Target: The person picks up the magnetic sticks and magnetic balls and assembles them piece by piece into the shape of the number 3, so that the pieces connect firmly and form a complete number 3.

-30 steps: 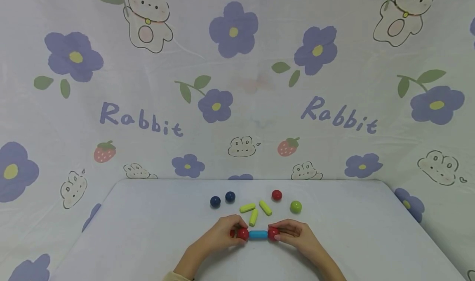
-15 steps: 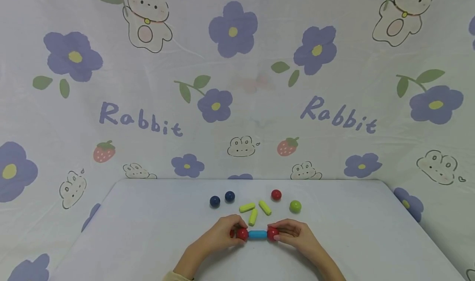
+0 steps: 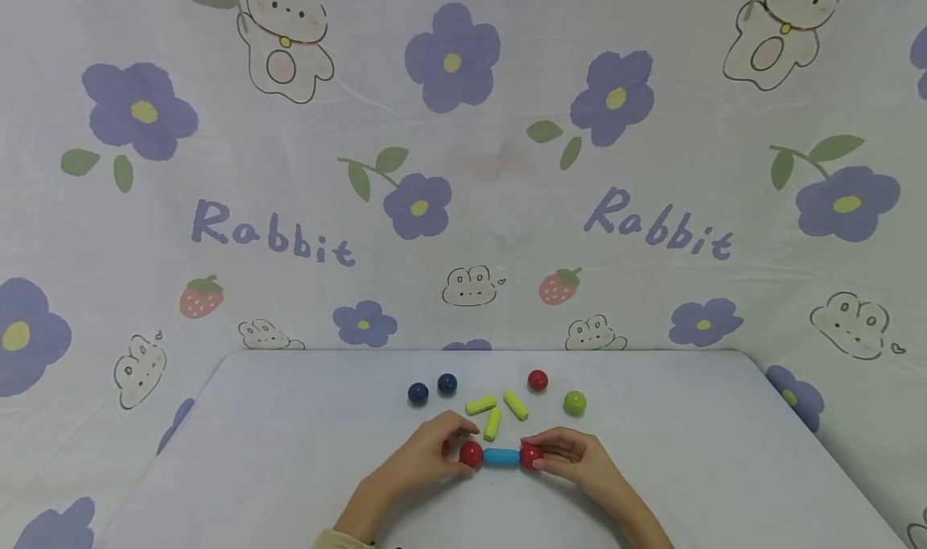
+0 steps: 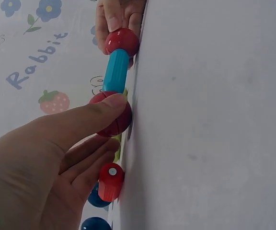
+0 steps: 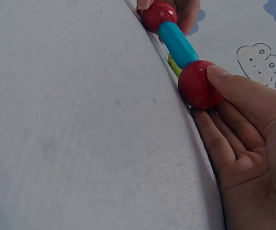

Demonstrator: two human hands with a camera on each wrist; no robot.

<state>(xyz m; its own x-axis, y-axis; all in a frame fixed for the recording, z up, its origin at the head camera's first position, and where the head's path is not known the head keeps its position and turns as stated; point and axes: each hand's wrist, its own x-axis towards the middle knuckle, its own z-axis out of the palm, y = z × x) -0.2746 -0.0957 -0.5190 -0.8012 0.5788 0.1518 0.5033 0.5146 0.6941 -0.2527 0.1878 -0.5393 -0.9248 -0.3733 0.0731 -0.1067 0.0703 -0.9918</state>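
A blue rod [image 3: 501, 456] lies near the table's front, between two red balls that touch its ends. My right hand [image 3: 579, 462] pinches the right red ball [image 5: 199, 86] between thumb and fingers. Around the left red ball [image 3: 471, 454] my left hand [image 3: 429, 452] is loosened. Its thumb lies over the ball in the left wrist view, while the index fingertip stands apart above it. Behind the left fingers is a red rod [image 4: 111, 182] with a round metal disc in its end, mostly hidden in the head view.
Three yellow-green rods [image 3: 492, 424] lie just beyond the hands. Two dark blue balls [image 3: 447, 384] sit at the back left. A red ball [image 3: 537, 380] and a green ball [image 3: 575, 402] sit at the back right. The white table [image 3: 290, 420] meets a patterned cloth behind.
My left fingers have lifted and spread away from the left red ball, showing more of it. My right hand keeps its pinch on the other ball.
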